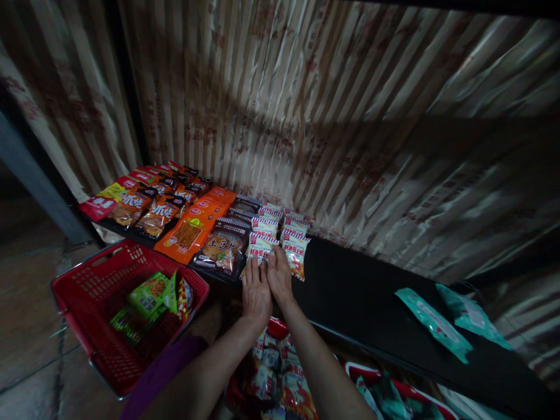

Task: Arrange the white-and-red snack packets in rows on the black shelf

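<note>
Two short columns of small white snack packets with red lettering lie on the black shelf. My left hand (256, 291) rests on the lower part of the front packet (261, 247) in the left column, fingers stretched out and flat. Beside it, touching it, my right hand (279, 273) lies against the same packet's right side, its fingers extended. The right column's front packet (295, 254) sits just right of my right hand. To the left are a brown snack bag (221, 248) and orange packs (192, 228).
More orange and red bags (133, 204) fill the shelf's left end. Two teal packets (435, 324) lie on the shelf (350, 291) at the right. A red basket (76, 300) with green packets stands at the lower left. Baskets of white and teal packets sit below the shelf.
</note>
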The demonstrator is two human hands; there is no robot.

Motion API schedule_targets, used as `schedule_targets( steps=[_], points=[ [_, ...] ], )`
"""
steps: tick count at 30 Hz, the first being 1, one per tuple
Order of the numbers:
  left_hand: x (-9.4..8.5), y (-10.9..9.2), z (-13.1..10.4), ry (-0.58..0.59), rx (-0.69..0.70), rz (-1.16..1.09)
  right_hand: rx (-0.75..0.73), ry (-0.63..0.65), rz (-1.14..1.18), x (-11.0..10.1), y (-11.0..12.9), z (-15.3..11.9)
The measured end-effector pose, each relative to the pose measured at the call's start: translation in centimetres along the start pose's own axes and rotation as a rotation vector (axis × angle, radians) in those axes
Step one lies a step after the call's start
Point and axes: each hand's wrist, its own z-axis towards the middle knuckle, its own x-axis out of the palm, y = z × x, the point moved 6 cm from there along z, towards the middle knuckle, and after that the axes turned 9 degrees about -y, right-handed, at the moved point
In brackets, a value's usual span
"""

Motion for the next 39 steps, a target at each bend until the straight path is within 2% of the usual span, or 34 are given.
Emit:
schedule_targets(
  steps=[11, 20, 27, 33, 39],
  points=[
    [-1.5, 0.1, 0.7, 0.035, -0.014, -0.071, 0.036, 0.048, -0.080, 1.7, -0.8, 1.4],
    [-0.9, 0.6, 0.7, 0.055, -0.017, -0.083, 0.049, 0.051, -0.044, 2.1, -0.5, 1.3],
    [-0.6, 0.7, 0.9, 0.014, -0.042, -0.088, 0.042, 0.069, -0.096, 2.1, -0.3, 1.4],
    [-0.6, 0.9, 1.3, 0.046, -0.033, -0.108, 0.030, 0.082, -0.077, 2.0, -0.4, 1.3],
    [-0.5, 1.2, 1.3, 0.046, -0.037, -0.128, -0.008, 0.042, -0.031, 1.8, 0.0, 1.2]
  ],
)
